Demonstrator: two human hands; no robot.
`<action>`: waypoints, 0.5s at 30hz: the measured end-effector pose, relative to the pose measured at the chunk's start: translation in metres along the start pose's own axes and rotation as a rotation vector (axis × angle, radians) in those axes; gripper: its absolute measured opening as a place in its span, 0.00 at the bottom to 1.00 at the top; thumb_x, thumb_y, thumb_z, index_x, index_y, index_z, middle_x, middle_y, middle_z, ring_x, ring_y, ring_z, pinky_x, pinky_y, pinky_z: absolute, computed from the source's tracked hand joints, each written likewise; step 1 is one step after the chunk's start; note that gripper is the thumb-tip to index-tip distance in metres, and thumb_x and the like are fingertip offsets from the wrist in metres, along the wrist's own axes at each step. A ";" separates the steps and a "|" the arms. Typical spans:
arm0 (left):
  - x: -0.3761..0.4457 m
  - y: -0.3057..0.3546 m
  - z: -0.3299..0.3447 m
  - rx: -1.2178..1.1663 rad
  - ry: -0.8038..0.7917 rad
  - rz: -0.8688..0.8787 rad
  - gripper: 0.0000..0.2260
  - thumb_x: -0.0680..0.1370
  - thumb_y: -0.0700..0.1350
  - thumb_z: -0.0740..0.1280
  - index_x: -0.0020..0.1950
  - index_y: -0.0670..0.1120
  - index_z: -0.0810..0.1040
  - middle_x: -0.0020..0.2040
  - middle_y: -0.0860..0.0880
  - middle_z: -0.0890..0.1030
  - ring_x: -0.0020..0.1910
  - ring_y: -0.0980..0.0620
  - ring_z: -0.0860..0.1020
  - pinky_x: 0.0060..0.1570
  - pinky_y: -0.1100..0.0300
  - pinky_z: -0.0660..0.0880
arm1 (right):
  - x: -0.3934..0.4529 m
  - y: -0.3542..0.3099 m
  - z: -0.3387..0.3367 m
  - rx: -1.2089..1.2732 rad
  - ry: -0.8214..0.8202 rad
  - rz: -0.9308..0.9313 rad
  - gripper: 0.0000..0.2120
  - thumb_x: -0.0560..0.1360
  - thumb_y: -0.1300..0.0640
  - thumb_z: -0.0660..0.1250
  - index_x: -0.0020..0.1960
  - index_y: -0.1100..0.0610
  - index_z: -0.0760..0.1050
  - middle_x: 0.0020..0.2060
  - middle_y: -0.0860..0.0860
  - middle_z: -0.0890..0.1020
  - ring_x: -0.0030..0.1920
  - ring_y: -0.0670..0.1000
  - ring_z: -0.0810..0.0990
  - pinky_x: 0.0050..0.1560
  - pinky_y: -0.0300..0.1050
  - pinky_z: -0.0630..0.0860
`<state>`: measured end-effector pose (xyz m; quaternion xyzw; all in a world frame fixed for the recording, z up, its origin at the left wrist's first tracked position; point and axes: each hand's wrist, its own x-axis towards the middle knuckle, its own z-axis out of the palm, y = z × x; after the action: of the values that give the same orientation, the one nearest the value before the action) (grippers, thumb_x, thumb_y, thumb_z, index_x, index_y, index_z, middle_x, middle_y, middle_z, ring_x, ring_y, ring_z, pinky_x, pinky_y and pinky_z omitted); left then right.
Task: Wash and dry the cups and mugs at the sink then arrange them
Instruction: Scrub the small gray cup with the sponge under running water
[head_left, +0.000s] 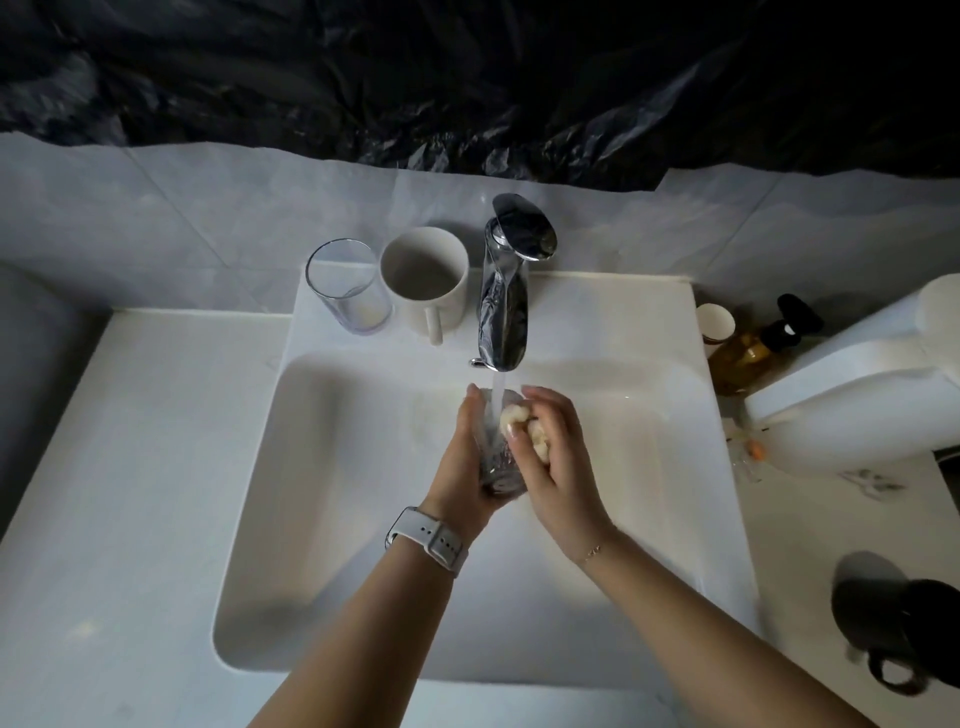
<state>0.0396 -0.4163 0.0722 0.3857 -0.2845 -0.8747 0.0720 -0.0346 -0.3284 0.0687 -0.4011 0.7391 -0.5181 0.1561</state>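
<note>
A dim bathroom: crumpled black plastic sheeting (467, 78) hangs across the top of a pale tiled wall (208, 208), above a white desk (104, 467) with a glossy, rectangular white sink (322, 519) set into it. To the right, a large white rounded container (857, 384) lies tilted on the desk, with an amber pump bottle (748, 353) and a small white-rimmed pot (716, 322) just beside it. A dark mug (893, 618) stands near the desk's right front edge, blurred.

On the sink's back ledge, a white ceramic mug (423, 280) stands upright with its handle toward the camera, just beside a clear, straight-sided tumbler (348, 286), both left of the polished chrome tap (506, 291). A thin stream of water (497, 395) runs from the spout.

Over the middle of the basin, directly under that stream, the left hand (462, 457) grips a clear glass (498, 462), fingers wrapped round its far side, its base toward the wrist. The right hand (558, 457) pinches a pale, lumpy sponge or cloth (524, 426), pressed against the glass at its mouth. Both hands touch the glass. A white smartwatch (426, 540) with a smooth band circles the left wrist; a fine chain bracelet (592, 552) sits on the right.
</note>
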 end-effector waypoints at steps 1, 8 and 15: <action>0.000 -0.002 0.000 0.004 0.001 0.004 0.26 0.78 0.68 0.56 0.54 0.48 0.81 0.54 0.43 0.80 0.46 0.48 0.80 0.44 0.55 0.74 | 0.009 0.002 0.001 0.010 -0.023 0.019 0.13 0.80 0.54 0.60 0.63 0.57 0.72 0.65 0.48 0.72 0.70 0.49 0.68 0.69 0.39 0.66; 0.002 -0.004 -0.019 -0.110 0.073 -0.022 0.23 0.80 0.66 0.55 0.45 0.52 0.81 0.41 0.51 0.81 0.38 0.54 0.82 0.40 0.59 0.75 | -0.014 -0.012 0.004 0.139 -0.220 -0.085 0.12 0.77 0.65 0.64 0.58 0.59 0.79 0.64 0.50 0.77 0.69 0.46 0.72 0.68 0.40 0.67; -0.002 -0.008 -0.009 -0.081 0.098 -0.028 0.25 0.79 0.66 0.57 0.59 0.48 0.79 0.51 0.45 0.85 0.48 0.49 0.84 0.41 0.56 0.80 | 0.026 -0.006 0.008 0.156 -0.141 0.238 0.11 0.76 0.62 0.67 0.58 0.58 0.80 0.54 0.45 0.82 0.53 0.35 0.78 0.57 0.37 0.73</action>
<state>0.0481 -0.4132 0.0636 0.4288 -0.2397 -0.8664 0.0891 -0.0432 -0.3538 0.0758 -0.3327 0.7261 -0.5224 0.2987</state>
